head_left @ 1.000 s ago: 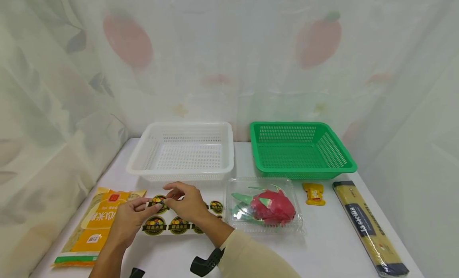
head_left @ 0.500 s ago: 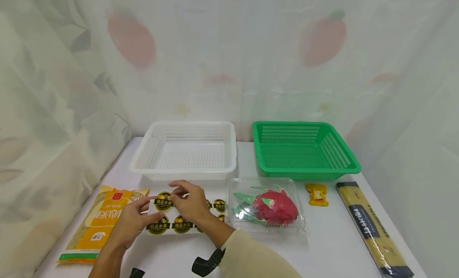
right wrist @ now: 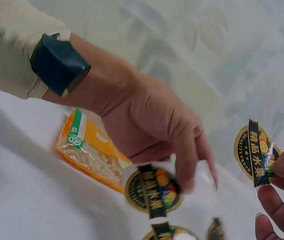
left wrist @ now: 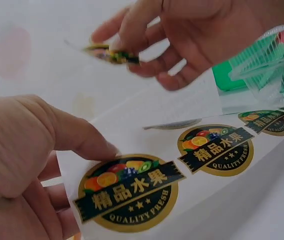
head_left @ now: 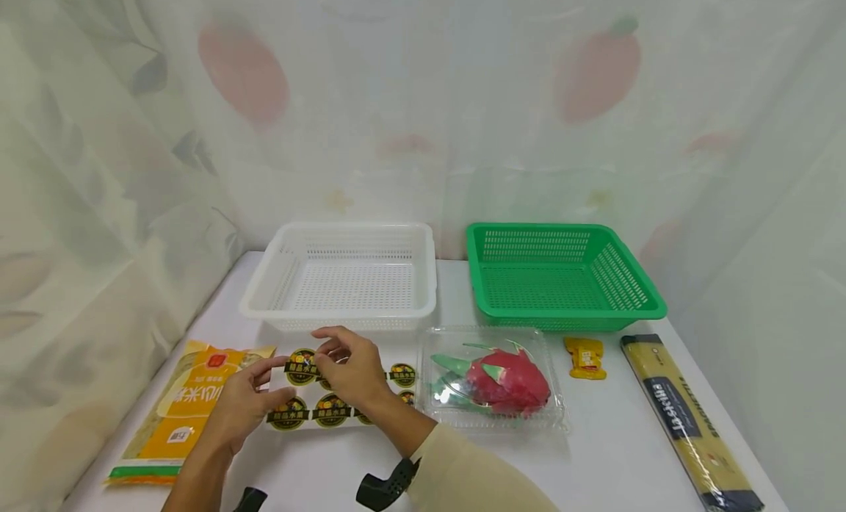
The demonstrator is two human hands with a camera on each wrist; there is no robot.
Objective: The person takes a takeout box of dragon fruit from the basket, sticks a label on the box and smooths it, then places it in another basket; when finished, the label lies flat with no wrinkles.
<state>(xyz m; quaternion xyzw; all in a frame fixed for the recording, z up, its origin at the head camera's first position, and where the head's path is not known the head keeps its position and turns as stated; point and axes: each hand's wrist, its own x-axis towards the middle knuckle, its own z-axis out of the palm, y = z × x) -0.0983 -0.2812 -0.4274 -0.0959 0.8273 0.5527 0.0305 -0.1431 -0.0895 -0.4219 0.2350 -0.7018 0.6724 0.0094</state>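
My right hand [head_left: 355, 366] pinches a round black-and-gold fruit sticker [head_left: 300, 367] between thumb and fingers. In the right wrist view, the sticker [right wrist: 252, 152] is held apart from the sheet, its label facing the camera. My left hand [head_left: 241, 403] grips the left end of a white sticker sheet [left wrist: 197, 197], thumb on top and fingers beneath. Several matching stickers remain on the sheet, one [left wrist: 127, 192] right by the left thumb. In the left wrist view, the pinched sticker [left wrist: 113, 55] appears nearly edge-on above the sheet, slightly blurred.
A clear clamshell box [head_left: 555, 402] holds a dragon fruit [head_left: 509, 383]. Behind stand a white basket [head_left: 337, 325] and a green basket [head_left: 562, 322]. A yellow rice noodle bag [head_left: 178, 416] lies left, a small yellow packet [head_left: 584, 358] and a long spaghetti pack [head_left: 687, 416] right.
The sticker, earlier overlapped by my left thumb, now stands clear of it in my right hand. My left thumb has dropped lower on the sheet. The head view has shifted slightly.
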